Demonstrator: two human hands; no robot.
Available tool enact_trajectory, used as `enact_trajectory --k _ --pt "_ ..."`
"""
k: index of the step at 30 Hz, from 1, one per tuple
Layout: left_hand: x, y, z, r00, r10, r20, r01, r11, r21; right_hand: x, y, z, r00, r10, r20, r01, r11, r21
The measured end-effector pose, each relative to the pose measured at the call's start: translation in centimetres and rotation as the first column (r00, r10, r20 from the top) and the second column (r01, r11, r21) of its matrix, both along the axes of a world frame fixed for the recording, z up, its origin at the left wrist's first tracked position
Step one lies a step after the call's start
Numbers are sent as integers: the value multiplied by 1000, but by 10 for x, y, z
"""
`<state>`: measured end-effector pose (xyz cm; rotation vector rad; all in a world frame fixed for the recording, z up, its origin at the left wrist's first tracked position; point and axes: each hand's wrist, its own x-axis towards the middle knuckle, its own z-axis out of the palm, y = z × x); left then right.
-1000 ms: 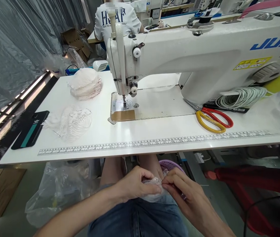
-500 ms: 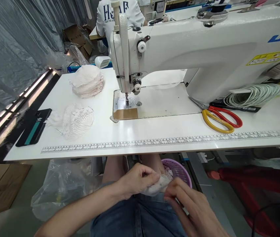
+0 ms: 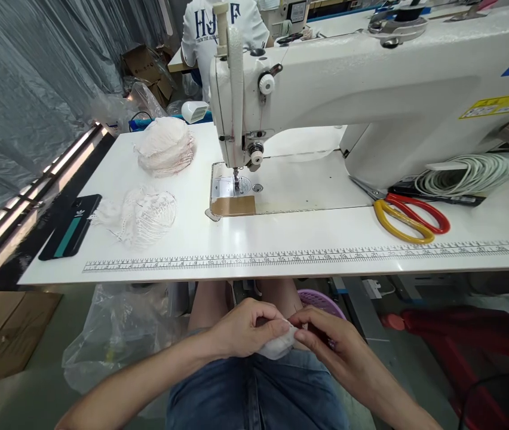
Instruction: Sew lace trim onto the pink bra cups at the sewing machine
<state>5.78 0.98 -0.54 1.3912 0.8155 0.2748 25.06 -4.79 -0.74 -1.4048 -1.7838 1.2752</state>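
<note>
Over my lap, my left hand pinches a small piece of thin white fabric between thumb and fingers. My right hand is closed on the right edge of the same piece, its fingertips almost touching those of the left. Part of the fabric is hidden behind the fingers. Beyond my hands, on the white table, a stack of pale fabric pieces sits at the left. Nearer the front edge lies a loose lacy white piece.
A sewing machine stands across the table. Scissors with red and yellow handles and a coil of pale cord lie right. A black phone-like object is left. Below are a purple basket and clear plastic bag. Someone in white sits beyond.
My right hand has come up and left to meet the fabric's edge near my left fingertips. The fabric looks more gathered between both hands. The whole view has shifted slightly.
</note>
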Motion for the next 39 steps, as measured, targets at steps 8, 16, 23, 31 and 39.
enact_trajectory --k 8,16,23,31,39 --pt "-7 -1 5 987 141 -78 -151 979 -138 -11 7 2 997 -47 -69 35 987 -158" --pt "-12 3 14 991 120 -50 -128 969 -211 -7 10 6 951 -8 -309 -128 900 -417" --pt "-13 4 12 994 89 -64 -99 979 -177 -11 14 4 975 69 -211 -133 943 -306" --pt "-21 8 10 997 43 62 -20 940 -341 -16 19 13 968 -12 -249 -86 921 -380" --pt "-18 11 8 999 30 38 -17 957 -288 -17 19 15 964 -13 -266 -89 927 -366"
